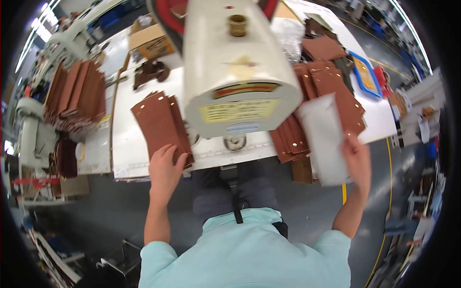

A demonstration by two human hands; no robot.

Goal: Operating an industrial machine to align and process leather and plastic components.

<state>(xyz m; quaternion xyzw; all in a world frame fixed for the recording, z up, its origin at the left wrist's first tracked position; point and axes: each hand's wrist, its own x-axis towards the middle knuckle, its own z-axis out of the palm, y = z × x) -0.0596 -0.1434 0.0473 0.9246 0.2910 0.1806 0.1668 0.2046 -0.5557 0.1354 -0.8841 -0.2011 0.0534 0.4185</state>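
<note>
My left hand (165, 165) lies over the near end of a small stack of brown leather-like pieces (156, 117) on the left of the white table. Its thumb and fingers are apart, touching the top piece. These pieces have metal snaps at their far end. At the right, my right hand (357, 161) pinches the edge of a pale grey rectangular piece (324, 139), held tilted over the table's front edge. The piece is slightly blurred. Behind it, more brown pieces with snaps (331, 86) are piled, partly covered by it.
A large white machine head (240, 72) hangs over the table's middle and hides what lies beneath. A blue tray (366, 74) stands at the right, a cardboard box (151, 41) at the back left. Another brown stack (74, 93) sits far left, near other machines.
</note>
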